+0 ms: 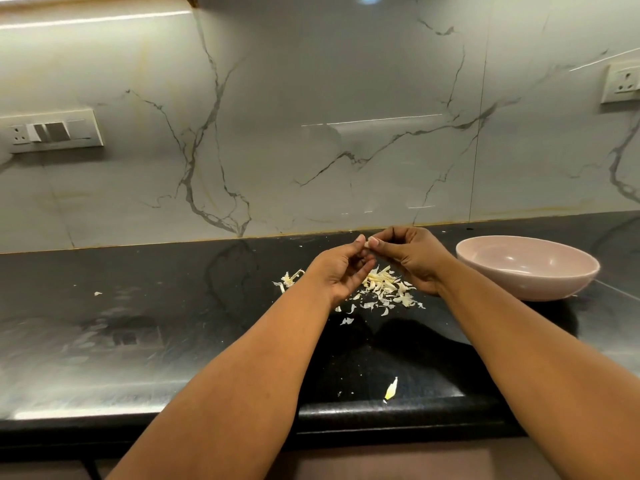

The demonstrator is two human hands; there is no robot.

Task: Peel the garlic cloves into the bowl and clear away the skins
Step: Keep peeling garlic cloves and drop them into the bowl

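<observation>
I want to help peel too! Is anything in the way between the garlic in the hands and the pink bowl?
Nothing visible. Both hands pinch the garlic clove above the skins; the pink bowl sits open just beyond the right hand, with only bare counter between.

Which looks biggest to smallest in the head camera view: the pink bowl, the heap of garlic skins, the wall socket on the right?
1. pink bowl
2. heap of garlic skins
3. wall socket
The socket sits farther back and is cut by the frame edge, so its rank is unsure.

bowl (526, 268) right on counter (173, 341) | skins (381, 289) left of bowl | hands above skins
</observation>
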